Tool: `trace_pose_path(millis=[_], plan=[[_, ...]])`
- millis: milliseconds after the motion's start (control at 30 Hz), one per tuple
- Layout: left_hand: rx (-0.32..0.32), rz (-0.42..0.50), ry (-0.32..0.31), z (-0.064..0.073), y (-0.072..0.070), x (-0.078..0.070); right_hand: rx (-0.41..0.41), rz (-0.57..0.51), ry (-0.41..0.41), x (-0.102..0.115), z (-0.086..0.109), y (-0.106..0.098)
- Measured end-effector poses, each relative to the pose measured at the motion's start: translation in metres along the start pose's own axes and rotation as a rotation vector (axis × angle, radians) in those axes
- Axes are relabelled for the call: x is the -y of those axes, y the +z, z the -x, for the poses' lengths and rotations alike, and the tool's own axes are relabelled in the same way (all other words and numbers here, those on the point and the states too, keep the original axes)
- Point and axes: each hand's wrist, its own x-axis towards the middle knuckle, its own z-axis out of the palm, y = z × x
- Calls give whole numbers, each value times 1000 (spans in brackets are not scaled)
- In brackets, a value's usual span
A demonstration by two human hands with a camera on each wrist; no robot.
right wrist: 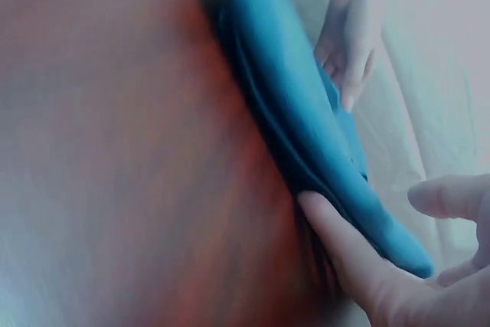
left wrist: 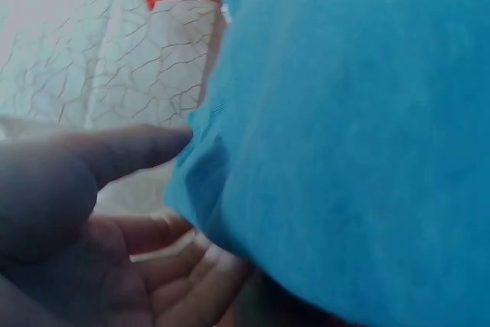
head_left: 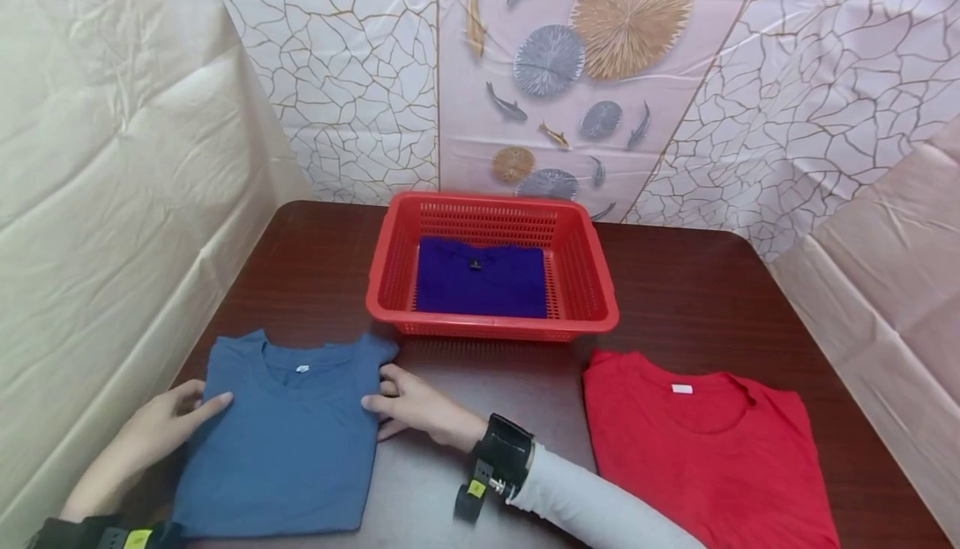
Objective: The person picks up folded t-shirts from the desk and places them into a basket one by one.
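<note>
While hands (head_left: 159, 426) (head_left: 414, 404) flank it, the blue shirt (head_left: 288, 449) lies flat.

We can read no text, brand or number anywhere. We do see labels: a small white tag (head_left: 302, 368) with a faint dark mark at the neck of the blue shirt (head_left: 285, 449), a white patch (head_left: 682, 388) inside the collar of the red shirt (head_left: 697, 426), and a dark label (head_left: 476, 264) on the purple shirt (head_left: 480, 292). Two yellow stickers (head_left: 476, 489) sit on the black wrist devices (head_left: 504, 453), their marks too small for us.
</note>
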Motion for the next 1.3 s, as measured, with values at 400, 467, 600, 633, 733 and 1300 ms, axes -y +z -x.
trace_pose_path(millis=[400, 467, 600, 633, 733, 1300], plan=[[320, 619, -7, 2, 9, 13, 62, -203, 55, -8, -3, 12], [347, 661, 0, 2, 11, 14, 65, -205, 51, -10, -5, 13], [379, 702, 26, 1, 11, 15, 59, -199, 29, -13, -6, 13], [384, 709, 35, 1, 10, 15, 55, -201, 25, -13, -6, 13], [386, 717, 48, 1, 7, 14, 44, -200, 19, -13, -5, 12], [315, 667, 131, 20, -16, -2, 59, -204, -68, 23, 23, 3]])
